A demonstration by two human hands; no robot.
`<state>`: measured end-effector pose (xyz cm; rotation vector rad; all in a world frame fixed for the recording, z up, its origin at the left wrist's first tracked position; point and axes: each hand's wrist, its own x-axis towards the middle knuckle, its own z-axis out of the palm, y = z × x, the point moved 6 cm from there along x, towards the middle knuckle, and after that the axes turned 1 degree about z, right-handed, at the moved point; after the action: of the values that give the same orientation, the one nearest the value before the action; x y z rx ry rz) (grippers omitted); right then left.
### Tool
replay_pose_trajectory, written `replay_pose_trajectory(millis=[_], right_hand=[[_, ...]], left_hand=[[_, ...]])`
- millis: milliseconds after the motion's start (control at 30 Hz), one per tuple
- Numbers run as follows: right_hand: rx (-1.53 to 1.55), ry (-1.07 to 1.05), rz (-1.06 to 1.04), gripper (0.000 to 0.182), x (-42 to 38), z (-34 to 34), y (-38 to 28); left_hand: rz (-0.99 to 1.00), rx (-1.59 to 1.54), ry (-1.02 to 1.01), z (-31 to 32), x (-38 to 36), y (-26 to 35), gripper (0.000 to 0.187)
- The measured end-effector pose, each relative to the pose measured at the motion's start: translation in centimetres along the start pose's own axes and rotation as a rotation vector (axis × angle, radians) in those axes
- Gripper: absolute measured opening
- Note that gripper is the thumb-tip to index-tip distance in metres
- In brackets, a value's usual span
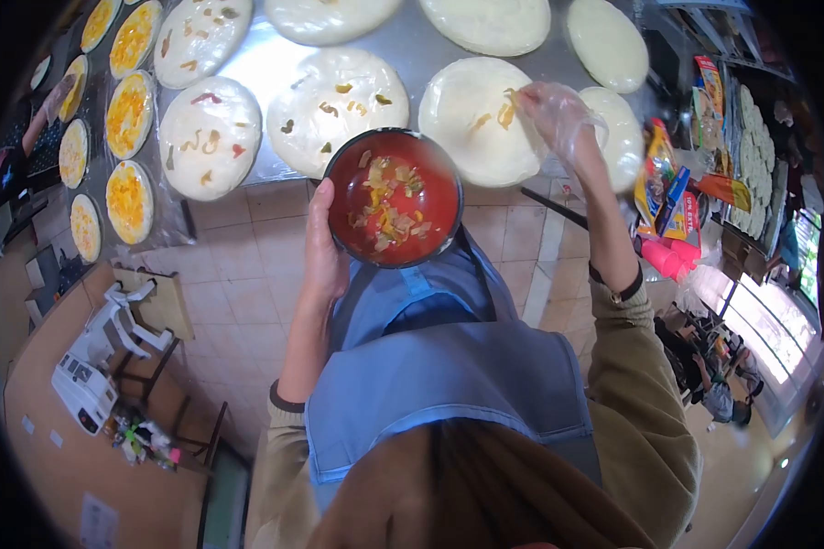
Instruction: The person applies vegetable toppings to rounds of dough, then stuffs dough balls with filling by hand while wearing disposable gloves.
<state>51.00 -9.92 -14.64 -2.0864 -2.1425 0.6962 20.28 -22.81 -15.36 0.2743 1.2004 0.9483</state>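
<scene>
Dough round [471,91], pale, smooth and nearly circular with no marked long axis, flat on the metal-grey desk [264,64], lying just left of the right hand [568,119]. Far nearer to this hand than to the left hand [325,242]. Right hand in a clear, crinkled plastic glove, reaching over the round's right side from the body side, fingers angled forward and leftward. Fingertips drawn in close together beside thin, glossy yellow strips [505,113]; cannot tell whether anything is pinched between them.

To the left of the right hand and nearer the body, a red bowl [348,206], glossy inside, dark-rimmed and deep-curved. Gripped at its left side by the left hand, thumb along the rim, fingers mostly hidden. Inside, a loose scatter of chopped pieces [395,206], soft-looking and moist, in yellow, tan and green. Opening turned upward, near the desk's front edge.

Beyond the bowl, forward of the left hand, a strip-dotted round [320,87], with green and yellow bits spread apart on a pale, shiny surface. Partly behind the right hand, to its right, a plain round [624,146]. Well left of both hands, orange-topped rounds [130,114], small and thickly covered. Right of the right hand, crumpled bright packets [657,174] with a slick, foil-like sheen.
</scene>
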Motion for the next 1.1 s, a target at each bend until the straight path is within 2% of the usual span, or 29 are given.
replay_pose_trajectory(millis=[100,200,300,400,500,600,700,733,833,1100], right_hand=[[-0.096,-0.067,0.066,0.027,0.8,2.7,-1.4],[-0.104,0.087,-0.117,0.024,0.3,3.7,-3.1],[0.074,0.224,-0.179,0.019,-1.7,0.4,-4.9],[0.21,0.197,-0.185,0.017,-3.5,-4.2,-8.4],[0.25,0.119,-0.378,0.017,-5.6,-6.2,-12.2],[0.152,-0.121,-0.497,0.016,-7.2,-4.1,-15.7],[0.037,-0.18,-0.631,0.019,-8.6,-1.7,-17.5],[0.052,-0.042,-0.737,0.032,-9.0,-0.7,-17.4],[0.007,-0.083,-0.733,0.034,-9.0,0.3,-17.0],[-0.038,-0.067,-0.79,0.04,-8.9,0.9,-16.8]], left_hand=[[0.003,-0.024,0.011,1.0,-0.7,0.9,0.06],[-0.002,-0.057,-0.024,1.7,-1.1,1.4,0.06],[-0.012,-0.086,-0.048,2.3,-1.4,1.7,0.061],[0.007,-0.074,-0.068,2.9,-1.7,2.2,0.061],[0.008,-0.084,-0.094,3.7,-1.8,2.6,0.06],[0.024,-0.03,-0.099,3.6,-1.3,2.0,0.061],[0.047,0.017,-0.131,3.7,-0.8,1.5,0.061],[0.051,0.024,-0.146,3.8,-0.7,1.4,0.061],[0.1,0.11,-0.136,3.8,-0.5,1.0,0.06],[0.061,0.04,-0.126,3.6,-0.3,0.5,0.059]])
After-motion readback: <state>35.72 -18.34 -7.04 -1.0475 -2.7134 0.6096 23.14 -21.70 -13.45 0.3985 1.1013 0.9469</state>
